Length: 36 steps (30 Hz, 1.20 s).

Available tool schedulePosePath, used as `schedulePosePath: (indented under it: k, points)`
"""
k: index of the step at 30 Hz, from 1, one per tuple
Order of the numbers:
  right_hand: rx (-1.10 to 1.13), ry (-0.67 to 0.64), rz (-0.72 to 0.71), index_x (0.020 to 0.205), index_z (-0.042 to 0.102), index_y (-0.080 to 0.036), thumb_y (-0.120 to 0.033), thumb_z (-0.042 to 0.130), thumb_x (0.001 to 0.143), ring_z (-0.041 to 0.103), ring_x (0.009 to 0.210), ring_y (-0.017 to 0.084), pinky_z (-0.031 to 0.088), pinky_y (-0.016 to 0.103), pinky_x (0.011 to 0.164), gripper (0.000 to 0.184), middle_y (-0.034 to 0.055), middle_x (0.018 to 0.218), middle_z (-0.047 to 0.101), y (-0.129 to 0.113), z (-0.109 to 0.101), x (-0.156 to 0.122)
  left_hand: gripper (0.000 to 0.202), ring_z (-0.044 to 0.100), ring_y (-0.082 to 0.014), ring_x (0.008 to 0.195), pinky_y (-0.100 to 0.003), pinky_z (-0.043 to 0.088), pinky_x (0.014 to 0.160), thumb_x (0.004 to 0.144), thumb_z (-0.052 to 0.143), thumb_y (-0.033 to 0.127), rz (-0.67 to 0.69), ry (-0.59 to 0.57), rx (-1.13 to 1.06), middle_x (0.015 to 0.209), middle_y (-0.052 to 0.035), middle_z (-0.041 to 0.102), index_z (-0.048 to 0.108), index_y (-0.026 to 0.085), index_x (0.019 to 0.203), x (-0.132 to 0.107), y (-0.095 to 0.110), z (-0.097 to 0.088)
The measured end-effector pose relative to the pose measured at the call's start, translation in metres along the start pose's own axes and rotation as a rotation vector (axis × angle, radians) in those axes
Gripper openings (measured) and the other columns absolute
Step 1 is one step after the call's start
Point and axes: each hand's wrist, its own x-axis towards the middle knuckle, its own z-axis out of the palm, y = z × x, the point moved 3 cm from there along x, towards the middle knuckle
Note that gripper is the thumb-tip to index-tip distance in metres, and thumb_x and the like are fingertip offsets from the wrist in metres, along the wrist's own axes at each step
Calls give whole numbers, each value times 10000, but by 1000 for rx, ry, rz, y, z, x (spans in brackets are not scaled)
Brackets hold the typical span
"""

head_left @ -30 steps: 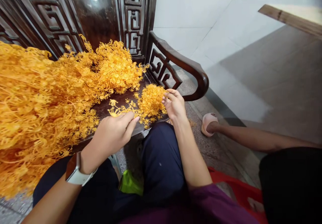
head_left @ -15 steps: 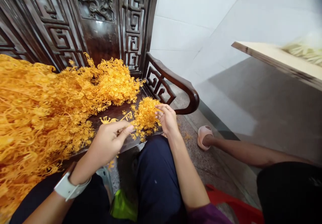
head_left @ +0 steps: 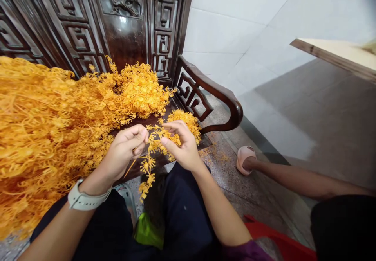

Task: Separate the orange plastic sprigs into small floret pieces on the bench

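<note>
Head view: one carved dark-wood settee (head_left: 125, 38) fills the upper left and centre of the frame, one armrest (head_left: 219, 92) showing. One large heap (head_left: 58, 124) of orange-yellow sprigs takes up the left side. One pale board (head_left: 335, 53) juts in at upper right, cut off by the frame edge. One small heap (head_left: 188, 121) of sprigs lies right of centre on the seat, near the armrest. One pink slipper (head_left: 243, 155), on another person's foot, right of the settee. Hands, two: left hand (head_left: 126, 147), centre, pinched closed on one sprig (head_left: 150, 162); right hand (head_left: 184, 145), thumb and fingers parted, contact with sprig cannot be told. Sprig sits between the hands, one end dangling below them. One white strap (head_left: 85, 199), left wrist.
</note>
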Motion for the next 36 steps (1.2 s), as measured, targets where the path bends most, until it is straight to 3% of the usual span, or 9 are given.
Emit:
schedulePosePath:
  k: [2,6,11,14,17,21,26,32,36]
  points:
    - [-104,-67,-106,1235,736,-267,-367,821,912,633,1133,243,507,460,1011,349,82,1188,675,-7,6,-1,341,240,-64,469,-229,180,467,996,655,425,26,-23,47,539,62,376,584,183,766,0,0,1]
    - [-88,-50,-177,966,760,-247,-307,784,954,661,954,211,509,441,926,66,35,968,706,-10,6,-1,402,344,-92,560,-250,271,529,995,665,454,142,-3,289,613,38,418,554,180,722,-1,2,2]
    - [-62,-67,-174,1148,750,-269,-309,831,911,675,983,222,526,436,915,253,42,1022,731,-9,6,-1,385,371,-108,592,-271,306,563,1021,619,428,169,-77,382,640,32,436,570,184,728,-2,5,4]
    - [-42,-80,-226,1015,765,-249,-264,766,961,676,927,207,524,418,877,56,37,960,733,-10,8,-1,329,453,-110,643,-262,358,604,1008,647,407,224,-47,452,701,15,520,627,180,772,-3,7,4]
    - [43,-36,-126,949,716,-222,-253,726,983,648,862,185,517,375,819,47,28,898,703,-6,6,-2,222,468,-101,615,-242,362,576,946,744,386,272,105,570,710,38,533,701,211,1074,-4,6,2]
    - [209,-11,79,907,664,-210,-290,728,985,587,761,140,483,310,739,128,-1,842,645,0,4,-4,636,389,-69,569,-224,342,512,835,849,332,360,289,674,900,25,584,546,248,1388,-4,2,-2]
    - [379,54,218,868,675,-210,-316,772,943,621,725,134,489,291,696,162,-2,813,695,6,-1,-4,902,370,-47,578,-238,411,522,764,902,337,459,338,796,1191,-40,553,408,304,1517,-4,2,-5]
    - [621,72,314,879,668,-222,-277,812,911,676,693,118,532,266,697,157,-29,775,726,12,2,-4,427,564,-172,895,-319,532,796,811,889,425,461,259,995,1172,-74,564,759,251,1178,-4,2,1]
    - [646,46,330,1081,718,-250,-254,801,916,699,726,124,547,270,720,185,-39,769,726,12,4,-4,142,623,-201,1019,-350,513,910,941,771,349,511,166,1011,1056,-56,613,829,257,1032,-2,-2,3]
